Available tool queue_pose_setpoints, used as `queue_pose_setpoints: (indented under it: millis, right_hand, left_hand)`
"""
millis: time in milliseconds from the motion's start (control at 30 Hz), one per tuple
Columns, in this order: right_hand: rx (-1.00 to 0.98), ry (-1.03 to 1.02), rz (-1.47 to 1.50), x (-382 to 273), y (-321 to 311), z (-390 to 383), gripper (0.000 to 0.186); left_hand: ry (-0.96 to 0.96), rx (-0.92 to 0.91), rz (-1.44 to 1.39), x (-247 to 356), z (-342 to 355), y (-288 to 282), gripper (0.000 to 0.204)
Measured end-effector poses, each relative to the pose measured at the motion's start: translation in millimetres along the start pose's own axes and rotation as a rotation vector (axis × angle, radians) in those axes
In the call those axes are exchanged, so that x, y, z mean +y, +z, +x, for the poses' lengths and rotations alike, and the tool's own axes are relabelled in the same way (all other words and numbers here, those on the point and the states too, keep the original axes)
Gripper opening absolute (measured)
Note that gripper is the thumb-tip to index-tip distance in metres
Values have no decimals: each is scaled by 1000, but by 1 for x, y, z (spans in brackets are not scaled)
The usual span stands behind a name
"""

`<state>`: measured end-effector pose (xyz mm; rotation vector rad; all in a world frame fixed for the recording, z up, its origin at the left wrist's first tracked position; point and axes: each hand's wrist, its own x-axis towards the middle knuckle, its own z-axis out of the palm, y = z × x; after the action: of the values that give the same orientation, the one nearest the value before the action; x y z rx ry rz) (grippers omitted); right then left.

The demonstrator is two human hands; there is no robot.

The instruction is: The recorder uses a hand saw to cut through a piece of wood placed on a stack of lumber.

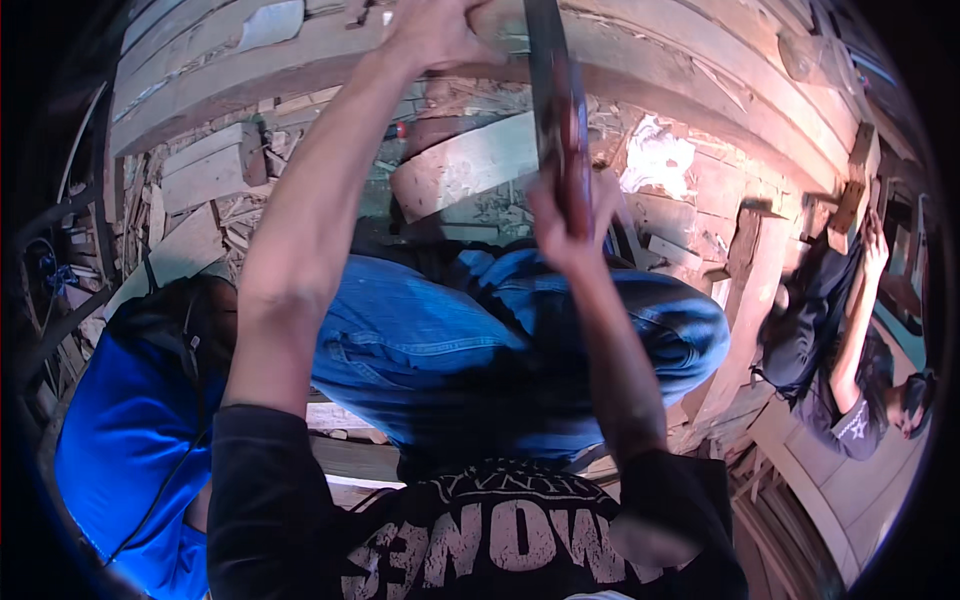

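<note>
My right hand (572,230) is wrapped round the reddish-brown handle of a handsaw (545,60), held in front of my knees. The dark blade points away from me, over the wooden beam (640,75), and runs out of the top of the picture; whether its teeth touch wood, I cannot tell. At the top, left of the blade, my left hand (435,35) is on or just above the beam with its thumb spread out to the right. Some of its fingers are cut off by the picture's upper edge. Below the beam lies a pale wood block (470,165).
Wood offcuts (205,165) and shavings litter the floor around my jeans-clad legs. Crumpled white plastic (658,155) lies right of the saw. A person in blue (140,430) is close at my left; another person (850,400) sits at the far right beside upright timber (745,270).
</note>
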<state>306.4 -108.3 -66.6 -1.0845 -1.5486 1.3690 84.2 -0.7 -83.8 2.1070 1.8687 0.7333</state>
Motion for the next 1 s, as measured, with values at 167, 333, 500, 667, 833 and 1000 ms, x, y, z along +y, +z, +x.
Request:
queue_pose_setpoints:
  millis: [167, 333, 500, 667, 833, 1000]
  right_hand:
    - [24, 73, 516, 14, 19, -32, 20]
    - [-53, 102, -70, 7, 8, 25, 48]
    - [94, -21, 106, -8, 9, -26, 14]
    - [-48, -31, 15, 13, 7, 2, 25]
    - [-30, -176, -139, 7, 0, -8, 36]
    - [70, 161, 294, 5, 13, 7, 19]
  left_hand:
    - [-72, -100, 31, -5, -1, -14, 75]
    - [-33, -73, -11, 5, 1, -5, 77]
    - [-60, -118, -5, 5, -7, -2, 79]
    - [-67, -100, -21, 4, -8, 1, 79]
    - [-105, -110, -28, 4, 0, -6, 78]
    - [-87, -127, 123, -8, -5, 5, 82]
